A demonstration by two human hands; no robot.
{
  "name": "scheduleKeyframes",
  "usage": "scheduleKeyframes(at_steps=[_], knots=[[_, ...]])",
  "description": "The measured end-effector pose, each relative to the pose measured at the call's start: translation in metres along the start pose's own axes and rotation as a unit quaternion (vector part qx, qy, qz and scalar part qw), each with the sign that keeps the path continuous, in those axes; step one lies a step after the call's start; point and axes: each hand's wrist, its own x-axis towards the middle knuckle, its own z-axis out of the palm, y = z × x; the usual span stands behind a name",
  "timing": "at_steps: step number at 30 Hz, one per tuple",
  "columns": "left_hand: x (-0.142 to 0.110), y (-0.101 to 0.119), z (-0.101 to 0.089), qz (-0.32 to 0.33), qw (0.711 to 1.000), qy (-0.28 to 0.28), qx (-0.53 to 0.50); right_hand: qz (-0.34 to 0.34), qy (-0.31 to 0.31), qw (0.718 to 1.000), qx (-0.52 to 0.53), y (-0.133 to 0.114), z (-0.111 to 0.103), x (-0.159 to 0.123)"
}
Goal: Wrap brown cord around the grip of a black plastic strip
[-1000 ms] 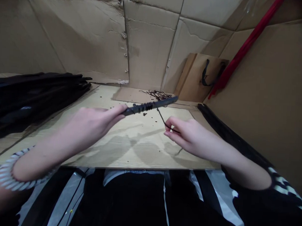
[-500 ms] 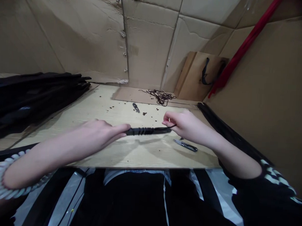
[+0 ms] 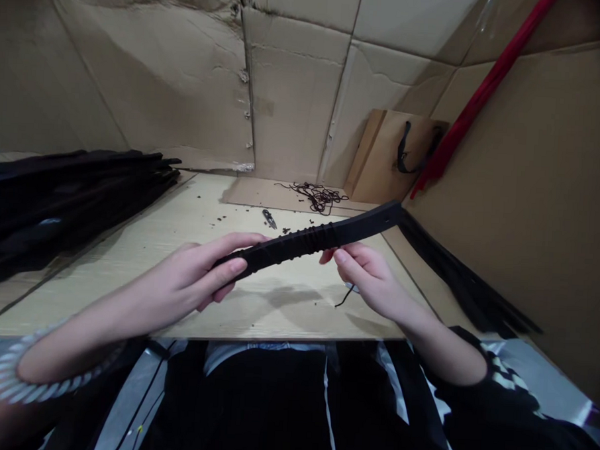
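1. Here, a ribbed black strip (image 3: 314, 239) is held above the counter (image 3: 286, 320), angled up toward the far right.
2. Its left end is gripped firmly by the left hand (image 3: 188, 276).
3. The right hand (image 3: 362, 274) is pinched closed just under the strip; what is pinched cannot be told.
4. A dark cord end (image 3: 345, 296) is seen just below that hand.
5. The strip could be dropped if the pinch is loosened, and small snips (image 3: 269, 217) at the far side could be knocked if it is swung.
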Motion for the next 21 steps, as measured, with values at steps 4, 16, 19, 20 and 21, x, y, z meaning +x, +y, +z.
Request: scheduleKeyframes(at_steps=[4, 16, 19, 20, 21], knots=[[-0.002, 0.008, 0.015, 0.0, 0.993, 0.01, -0.116, -0.006, -0.002, 0.97, 0.245, -0.003, 0.001, 0.005], [0.032, 0.016, 0.098, 0.06, 0.885, 0.081, -0.455, -0.003, -0.05, 0.92, 0.389, -0.02, -0.006, 0.016], [0.042, 0.014, 0.11, 0.063, 0.872, 0.095, -0.476, -0.003, 0.01, 0.948, 0.319, -0.017, -0.018, 0.023], [0.044, 0.015, 0.112, 0.057, 0.871, 0.1, -0.477, -0.001, 0.022, 0.954, 0.3, -0.017, -0.024, 0.026], [0.045, 0.016, 0.114, 0.052, 0.873, 0.105, -0.474, 0.003, 0.027, 0.958, 0.286, -0.017, -0.029, 0.027]])
